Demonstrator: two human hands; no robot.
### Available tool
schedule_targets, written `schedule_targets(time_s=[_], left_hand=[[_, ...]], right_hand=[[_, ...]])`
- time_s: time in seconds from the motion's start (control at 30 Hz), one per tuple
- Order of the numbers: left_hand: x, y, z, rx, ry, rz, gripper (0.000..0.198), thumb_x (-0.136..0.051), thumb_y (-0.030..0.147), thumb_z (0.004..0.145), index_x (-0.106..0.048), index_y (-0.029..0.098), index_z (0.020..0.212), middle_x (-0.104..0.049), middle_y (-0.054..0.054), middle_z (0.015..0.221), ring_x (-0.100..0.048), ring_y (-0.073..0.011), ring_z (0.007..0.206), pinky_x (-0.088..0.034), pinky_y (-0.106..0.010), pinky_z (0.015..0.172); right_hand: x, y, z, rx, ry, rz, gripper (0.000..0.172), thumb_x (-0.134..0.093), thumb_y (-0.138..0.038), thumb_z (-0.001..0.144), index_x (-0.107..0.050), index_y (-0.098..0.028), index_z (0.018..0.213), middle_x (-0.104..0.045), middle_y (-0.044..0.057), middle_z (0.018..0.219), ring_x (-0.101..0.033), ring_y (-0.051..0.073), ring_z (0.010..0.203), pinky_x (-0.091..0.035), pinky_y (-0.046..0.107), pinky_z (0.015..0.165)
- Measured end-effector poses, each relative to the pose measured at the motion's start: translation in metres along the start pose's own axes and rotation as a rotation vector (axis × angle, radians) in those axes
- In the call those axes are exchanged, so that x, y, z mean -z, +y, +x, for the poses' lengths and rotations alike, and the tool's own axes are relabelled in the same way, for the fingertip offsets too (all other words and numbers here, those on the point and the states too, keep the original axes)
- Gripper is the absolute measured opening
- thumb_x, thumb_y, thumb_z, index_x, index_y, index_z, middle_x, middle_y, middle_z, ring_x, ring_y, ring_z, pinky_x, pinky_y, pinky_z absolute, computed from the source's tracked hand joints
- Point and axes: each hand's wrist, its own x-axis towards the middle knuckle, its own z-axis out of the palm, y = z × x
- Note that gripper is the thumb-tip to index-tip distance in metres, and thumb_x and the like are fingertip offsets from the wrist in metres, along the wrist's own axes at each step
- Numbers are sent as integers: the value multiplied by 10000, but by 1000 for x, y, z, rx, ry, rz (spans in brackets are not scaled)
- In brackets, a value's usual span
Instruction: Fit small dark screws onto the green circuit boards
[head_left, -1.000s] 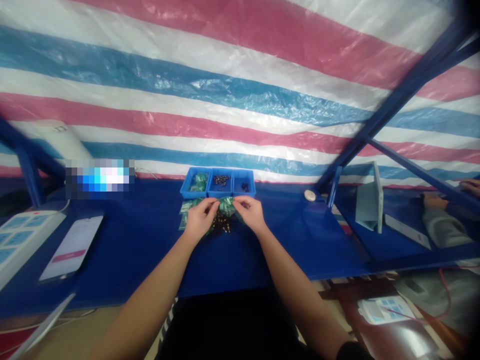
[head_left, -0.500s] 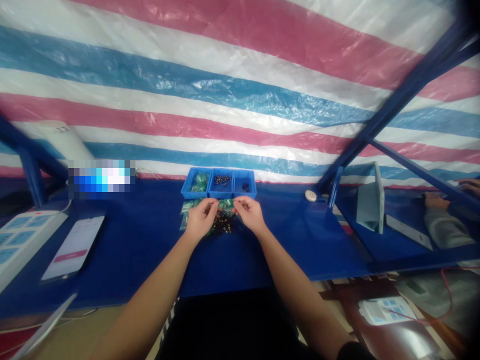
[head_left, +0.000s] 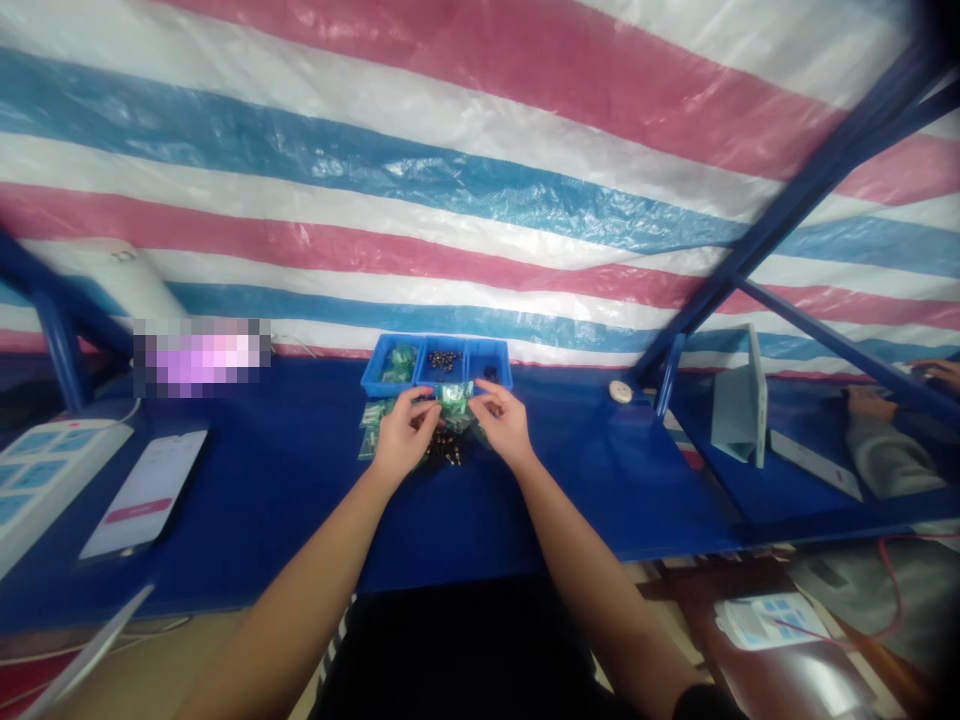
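Your left hand (head_left: 405,435) and your right hand (head_left: 502,425) were half open over the blue surface (head_left: 600,480), fingers curled inward on either side of a green packet (head_left: 455,405). The packet stood between them, just in front of the tray (head_left: 367,378). Your fingertips came close to its edges, but this view could not show whether either hand actually had hold of it.

As for what was done and what was left, the tray's left compartment held a small heap of green packets (head_left: 400,365). The middle compartment held a scatter of dark metal parts (head_left: 444,360), and the right compartment held only a few dark parts, partly hidden behind the packet. More lay outside the tray: a loose pile of dark parts (head_left: 446,450) sat on the surface just below your hands, and a few flat green packets (head_left: 371,430) lay beside your left hand.

Off to your left were a white phone (head_left: 142,495) and a white panel with blue squares (head_left: 45,470). Well off to your right, a co-worker's hands (head_left: 892,385) rested at another stretch of the surface.
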Motion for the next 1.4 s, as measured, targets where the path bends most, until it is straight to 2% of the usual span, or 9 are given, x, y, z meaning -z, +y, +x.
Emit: schedule_targets(time_s=[0.23, 0.37, 0.53, 0.67, 0.83, 0.93, 1.07, 1.23, 1.4], left_hand=[[4, -4, 2, -67, 14, 60, 218, -597, 393, 872, -671, 208, 960, -732, -20, 817, -697, -160, 672, -542, -257, 660], [6, 0, 3, -95, -20, 101, 212, -571, 395, 886, -674, 212, 913, -715, -12, 783, -671, -149, 650, -522, -249, 632], [7, 2, 4, -106, 23, 141, 207, -562, 382, 890, -660, 207, 939, -688, 0, 724, -638, -138, 631, -489, -233, 605], [8, 1, 6, -153, 23, 167, 195, -561, 366, 893, -665, 204, 924, -682, -18, 805, -605, -130, 648, -478, -238, 621], [9, 5, 7, -220, 70, 178, 193, -555, 349, 898, -666, 191, 909, -664, -45, 891, -586, -127, 681, -483, -242, 645], [7, 6, 5, -242, 88, 191, 202, -560, 354, 896, -678, 192, 921, -659, -48, 887, -583, -125, 670, -483, -242, 634], [4, 2, 3, -169, 92, 203, 199, -568, 362, 893, -681, 203, 937, -686, -19, 784, -619, -132, 640, -496, -242, 635], [1, -2, 1, -55, 46, 62, 227, -572, 395, 886, -660, 215, 994, -707, 3, 705, -681, -147, 613, -552, -247, 642], [5, 2, 0, -96, 14, 19, 253, -565, 377, 888, -673, 202, 1036, -739, -39, 870, -703, -161, 716, -568, -264, 683]], right_hand=[[0, -2, -2, 21, 12, -140, 216, -678, -401, 777, -751, -202, 820, -743, 39, 851, -616, 166, 678, -503, 290, 650], [0, -4, -3, 57, -48, -125, 208, -662, -397, 793, -746, -207, 789, -734, 35, 824, -614, 165, 672, -499, 290, 648], [-1, -2, -1, 56, -3, -101, 210, -678, -406, 780, -747, -209, 807, -735, 40, 838, -626, 171, 683, -497, 293, 643], [-1, 0, -1, 90, -72, -89, 187, -687, -386, 781, -752, -213, 802, -730, 40, 834, -637, 176, 720, -490, 291, 648], [0, -2, -2, 115, 12, -89, 196, -688, -395, 780, -752, -212, 808, -721, 43, 858, -619, 163, 690, -502, 295, 656], [-1, -3, -3, 49, 23, -73, 240, -689, -429, 773, -751, -205, 834, -716, 38, 785, -627, 170, 660, -518, 299, 646], [-3, -2, -5, -122, -22, 0, 328, -673, -492, 774, -733, -197, 904, -649, 0, 565, -568, 154, 462, -465, 279, 468], [-4, -5, -4, -136, -56, 74, 344, -655, -528, 783, -694, -193, 852, -665, 4, 603, -549, 134, 426, -442, 263, 439], [-3, -7, -3, -159, -29, 83, 440, -563, -590, 831, -684, -170, 782, -699, 41, 668, -605, 148, 476, -443, 259, 447]])
